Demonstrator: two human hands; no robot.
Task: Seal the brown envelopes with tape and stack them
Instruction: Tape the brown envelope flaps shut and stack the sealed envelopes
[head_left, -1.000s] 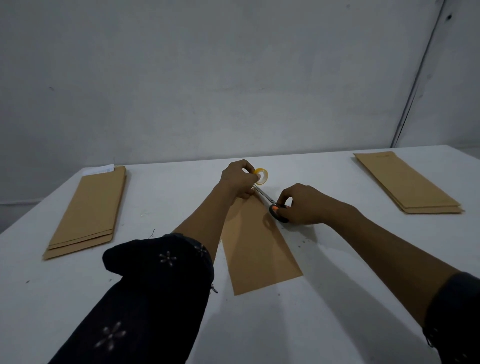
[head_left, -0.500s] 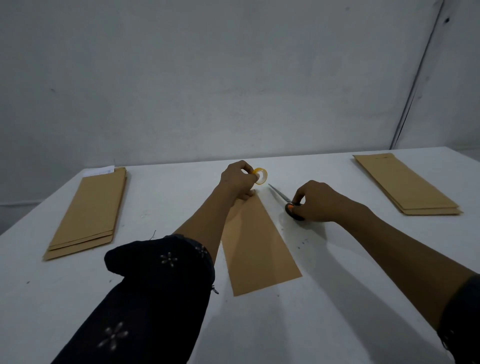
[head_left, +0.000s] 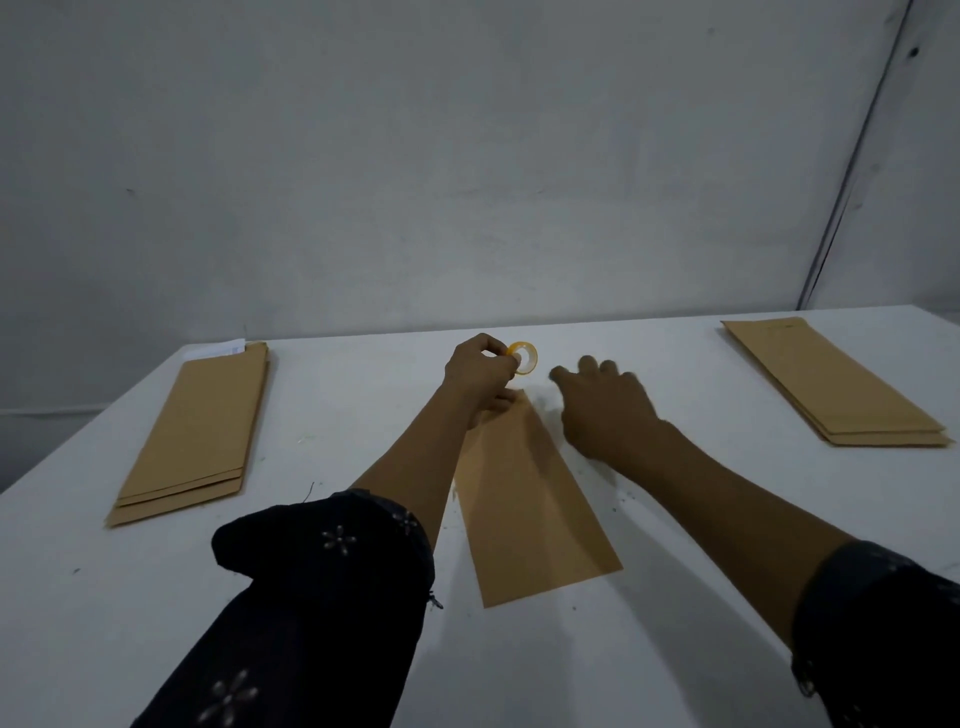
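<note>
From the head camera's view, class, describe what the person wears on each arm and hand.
Both arms wear dark sleeves pushed up, forearms bare. The left sleeve shows small pale flower motifs; the right sleeve looks similar but dimmer. The left hand and right hand are bare.

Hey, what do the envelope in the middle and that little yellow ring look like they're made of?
The middle envelope looks like matte brown kraft paper: flat, thin, no shine. The ring pinched by the left hand seems a clear tape roll on a yellow core, probably plastic; too small to be sure.

Single head-worn wide-angle view, looking forward and down, close over white table (head_left: 675, 649), facing grey wall (head_left: 467, 156)
</note>
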